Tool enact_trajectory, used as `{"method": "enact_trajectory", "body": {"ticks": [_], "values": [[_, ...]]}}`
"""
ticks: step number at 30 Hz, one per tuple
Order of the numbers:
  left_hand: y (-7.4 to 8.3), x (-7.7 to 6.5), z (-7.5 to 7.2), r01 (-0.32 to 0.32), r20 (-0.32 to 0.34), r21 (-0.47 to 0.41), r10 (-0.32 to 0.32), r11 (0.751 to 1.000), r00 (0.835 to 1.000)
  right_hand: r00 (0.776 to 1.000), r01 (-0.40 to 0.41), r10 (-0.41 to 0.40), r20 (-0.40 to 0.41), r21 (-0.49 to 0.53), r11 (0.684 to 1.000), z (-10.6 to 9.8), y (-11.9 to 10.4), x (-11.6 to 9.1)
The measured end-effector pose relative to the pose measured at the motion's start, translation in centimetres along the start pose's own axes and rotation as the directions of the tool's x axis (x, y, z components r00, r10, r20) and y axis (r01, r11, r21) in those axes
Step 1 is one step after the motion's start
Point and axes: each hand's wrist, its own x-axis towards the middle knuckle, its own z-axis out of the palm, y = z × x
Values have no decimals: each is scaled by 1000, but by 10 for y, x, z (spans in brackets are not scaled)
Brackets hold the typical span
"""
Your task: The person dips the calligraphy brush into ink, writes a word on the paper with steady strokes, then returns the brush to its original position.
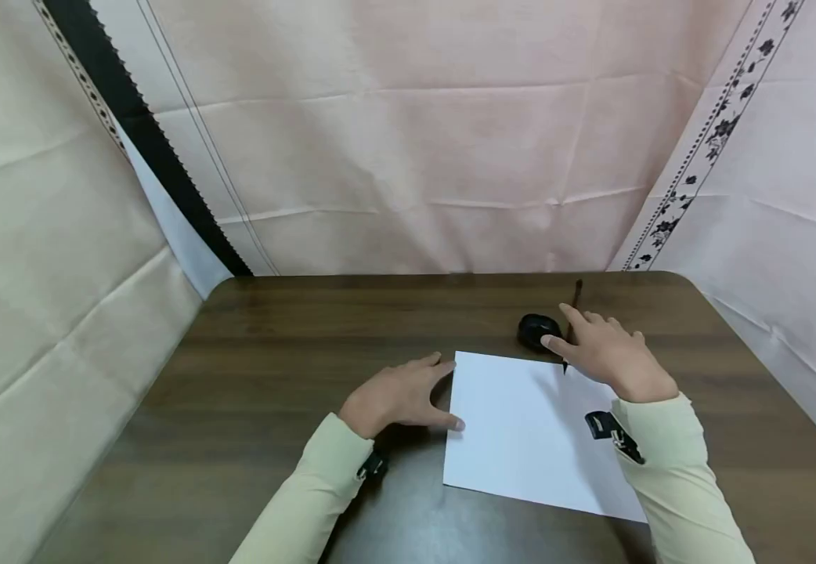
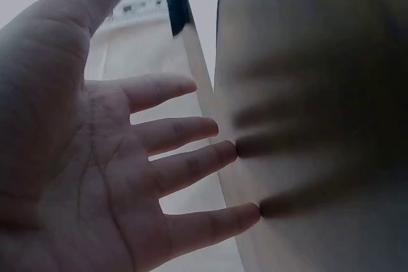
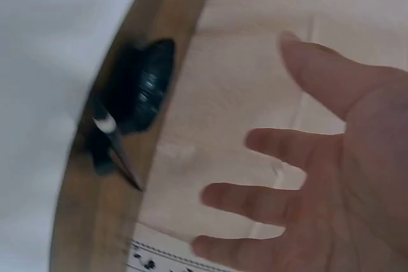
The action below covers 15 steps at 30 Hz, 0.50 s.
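A sheet of white paper [image 1: 521,439] lies on the wooden table. My left hand [image 1: 401,395] is at its left edge, fingers spread, with the thumb at the paper's margin. In the left wrist view the left palm [image 2: 83,157] holds nothing, and some fingertips touch the tabletop. My right hand [image 1: 608,356] hovers over the sheet's far right corner, fingers apart and nothing in the palm [image 3: 357,189]. Beside its thumb sit a round black object [image 1: 536,329], its kind unclear, and a thin dark stick [image 1: 577,294] resembling a paintbrush, with a pale band [image 3: 105,123] near one end.
The brown wooden table [image 1: 274,376] has rounded far corners. Pale cloth [image 1: 415,157] hangs behind it and at both sides, with a black strip [image 1: 147,133] at left and a floral border [image 1: 721,133] at right. Each wrist wears a black strap [image 1: 615,435].
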Motion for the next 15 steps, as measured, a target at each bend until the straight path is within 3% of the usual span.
{"method": "enact_trajectory", "body": {"ticks": [11,15], "values": [[32,3,22,-131,74,119,123,984,990,994,-37,42,98,-54,998,-21,0,-17],[36,7,25,-140,103,164,124,977,987,991,-42,45,129,-31,999,-17,-1,-16]]}}
